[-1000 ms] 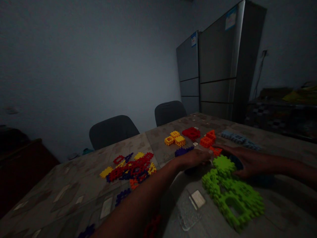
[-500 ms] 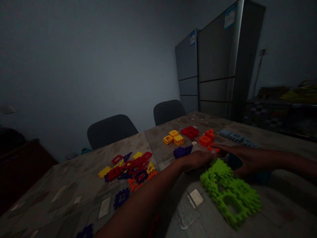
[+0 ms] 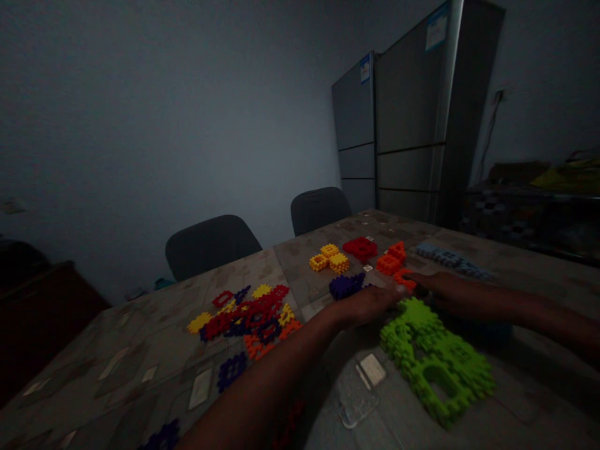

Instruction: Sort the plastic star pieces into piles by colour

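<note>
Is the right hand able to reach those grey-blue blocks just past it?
Probably yes: the right hand is close, and nothing seems to stand between it and the grey-blue blocks. The green blocks lie nearer the person, out of the way.

Matt plastic pieces (image 3: 440,359) look notched; the fridge (image 3: 410,106) is smooth, sheeny metal.
</note>
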A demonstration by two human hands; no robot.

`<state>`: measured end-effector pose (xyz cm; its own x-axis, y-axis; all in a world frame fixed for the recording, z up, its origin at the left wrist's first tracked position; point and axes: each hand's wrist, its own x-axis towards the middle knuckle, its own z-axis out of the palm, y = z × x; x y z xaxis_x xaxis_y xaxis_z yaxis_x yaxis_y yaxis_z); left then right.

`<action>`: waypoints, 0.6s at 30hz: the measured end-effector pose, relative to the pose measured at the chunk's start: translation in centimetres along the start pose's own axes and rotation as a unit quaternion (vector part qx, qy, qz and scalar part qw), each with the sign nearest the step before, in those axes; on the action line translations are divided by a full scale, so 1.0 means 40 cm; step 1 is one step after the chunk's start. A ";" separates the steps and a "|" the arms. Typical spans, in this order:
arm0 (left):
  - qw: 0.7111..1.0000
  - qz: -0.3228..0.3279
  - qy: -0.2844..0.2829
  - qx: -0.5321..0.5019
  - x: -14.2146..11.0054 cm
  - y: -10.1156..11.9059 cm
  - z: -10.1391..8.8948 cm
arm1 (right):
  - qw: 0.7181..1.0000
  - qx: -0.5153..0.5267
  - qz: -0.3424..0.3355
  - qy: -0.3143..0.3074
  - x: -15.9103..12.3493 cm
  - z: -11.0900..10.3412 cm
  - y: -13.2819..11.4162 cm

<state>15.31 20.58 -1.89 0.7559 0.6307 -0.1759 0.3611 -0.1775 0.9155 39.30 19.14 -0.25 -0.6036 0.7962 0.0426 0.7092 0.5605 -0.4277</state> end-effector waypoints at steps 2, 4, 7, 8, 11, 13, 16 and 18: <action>1.000 0.015 -0.009 0.008 -0.004 0.004 0.004 | 1.000 -0.005 -0.003 0.001 0.002 0.012 0.003; 0.999 0.031 -0.020 0.016 -0.005 0.009 0.010 | 1.000 -0.013 -0.004 0.003 -0.002 0.018 0.007; 0.998 0.051 -0.031 0.030 -0.006 0.019 0.017 | 1.000 -0.031 0.000 0.004 -0.009 0.014 0.005; 0.997 0.055 -0.030 0.035 -0.007 0.022 0.017 | 0.999 -0.038 0.002 0.004 -0.011 0.010 0.002; 0.997 0.054 -0.009 0.054 -0.016 0.024 0.012 | 0.998 -0.054 0.005 0.010 -0.012 0.003 -0.007; 0.997 0.048 0.011 0.066 -0.028 0.021 0.004 | 0.998 -0.059 0.002 0.017 -0.013 0.005 -0.009; 0.995 0.042 0.035 0.082 -0.059 0.015 -0.007 | 0.997 -0.063 -0.003 0.033 -0.017 0.016 -0.004; 0.994 0.044 0.049 0.091 -0.086 0.010 -0.009 | 0.997 -0.062 -0.004 0.041 -0.022 0.023 -0.002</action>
<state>12.67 18.61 -0.79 0.7353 0.6756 -0.0538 0.3956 -0.3634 0.8435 39.42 18.18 -1.10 -0.5807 0.8049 0.1221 0.7474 0.5866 -0.3119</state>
